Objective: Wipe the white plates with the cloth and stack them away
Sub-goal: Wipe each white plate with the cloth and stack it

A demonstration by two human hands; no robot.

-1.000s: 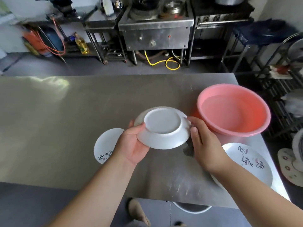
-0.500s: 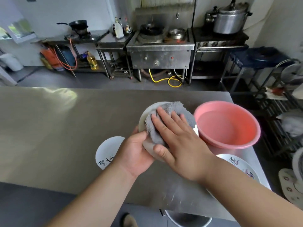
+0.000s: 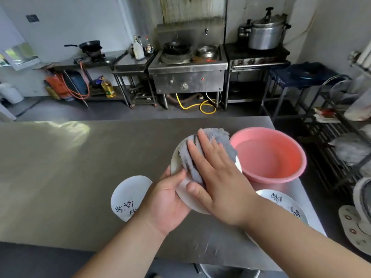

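- So, the plate (image 3: 187, 200) is held up off the table (image 3: 70, 167), tilted with its face toward me.
- My left hand (image 3: 166, 199) grips it at the lower left rim. The thumb lies over the face and the fingers are hidden behind, so the plate stands up and to the right of that grip.
- The cloth (image 3: 218, 141), grey and bunched, covers most of the plate's face and laps over its far rim.
- My right hand (image 3: 216, 177) lies flat on the cloth, fingers straight, pressing it to the plate and curled round nothing.
- A pink basin (image 3: 281, 177) sits on the table just right of the plate.
- A second plate (image 3: 128, 195), with black characters, lies flat beside my left wrist.
- A third plate (image 3: 281, 201), likewise marked, lies near the table's right edge, partly under my right forearm.
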